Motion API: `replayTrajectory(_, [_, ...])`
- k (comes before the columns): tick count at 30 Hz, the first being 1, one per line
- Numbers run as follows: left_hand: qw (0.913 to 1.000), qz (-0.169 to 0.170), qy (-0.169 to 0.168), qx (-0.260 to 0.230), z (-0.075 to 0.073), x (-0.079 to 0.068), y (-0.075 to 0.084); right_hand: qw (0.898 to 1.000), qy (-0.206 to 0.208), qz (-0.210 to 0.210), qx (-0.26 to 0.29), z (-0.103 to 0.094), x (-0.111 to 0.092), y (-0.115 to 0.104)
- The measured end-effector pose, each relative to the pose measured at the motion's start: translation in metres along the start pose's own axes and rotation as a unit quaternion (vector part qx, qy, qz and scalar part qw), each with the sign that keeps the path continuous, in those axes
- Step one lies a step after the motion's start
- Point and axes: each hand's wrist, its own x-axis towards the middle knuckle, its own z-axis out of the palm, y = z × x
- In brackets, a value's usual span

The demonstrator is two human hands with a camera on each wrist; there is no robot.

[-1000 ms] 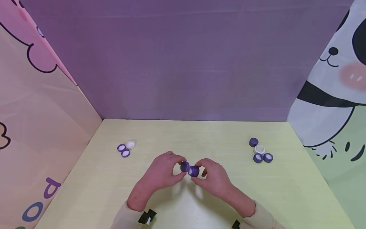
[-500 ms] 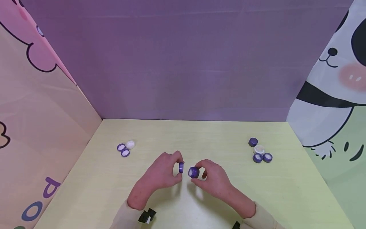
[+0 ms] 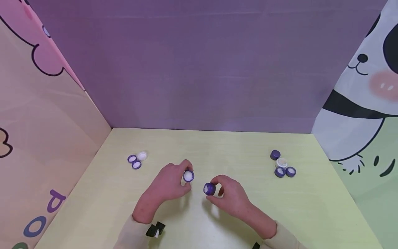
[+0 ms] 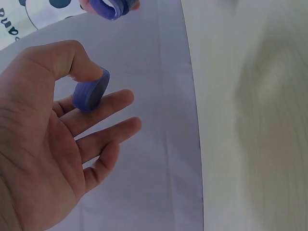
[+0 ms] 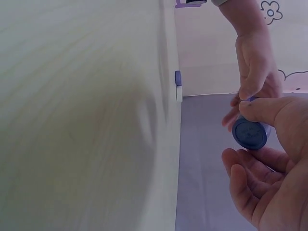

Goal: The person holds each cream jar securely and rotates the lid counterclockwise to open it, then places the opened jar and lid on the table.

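Note:
My left hand (image 3: 168, 183) pinches a round purple lid (image 3: 188, 176) between thumb and fingers, its white inner face towards the head camera. In the left wrist view the lid (image 4: 90, 91) stands on edge between thumb and finger, the other fingers loosely spread. To its right, my right hand (image 3: 231, 197) grips a small purple jar (image 3: 209, 188) by its sides, the mouth tipped to the left. The right wrist view shows the jar's round dark base (image 5: 250, 134) between thumb and fingers. Lid and jar are held apart, over the middle of the table.
At the table's left lie two purple lids (image 3: 136, 165) and a white lid (image 3: 142, 156). On the right stand a white jar (image 3: 281, 163), two purple jars (image 3: 290, 171) and another purple piece (image 3: 275, 154). A purple wall (image 3: 199, 69) closes the table's (image 3: 199, 141) back edge.
The lid, close against the jar a second ago, has moved left in my left hand and turned its white inside to the head camera. My right hand with the jar has barely moved.

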Motion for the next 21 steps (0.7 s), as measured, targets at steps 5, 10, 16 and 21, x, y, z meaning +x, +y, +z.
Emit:
replayTrajectory(5, [0.9996,-0.024,-0.010,-0.011,-0.003,-0.007,-0.015,1.000,0.003,0.003,-0.003,0.000,-0.001,0.000])
replayTrajectory(10, [0.9994,-0.033,0.003,0.005,-0.009,-0.013,-0.032,1.000,0.001,0.008,-0.005,-0.001,-0.004,0.001])
replayTrajectory(16, [0.9980,-0.059,-0.013,0.018,-0.023,-0.020,-0.051,1.000,0.004,0.004,-0.004,-0.002,-0.005,0.002])
replayTrajectory(21, [0.9967,-0.069,-0.035,0.020,-0.033,-0.027,-0.070,1.000,-0.002,0.009,0.000,-0.003,-0.006,0.001])
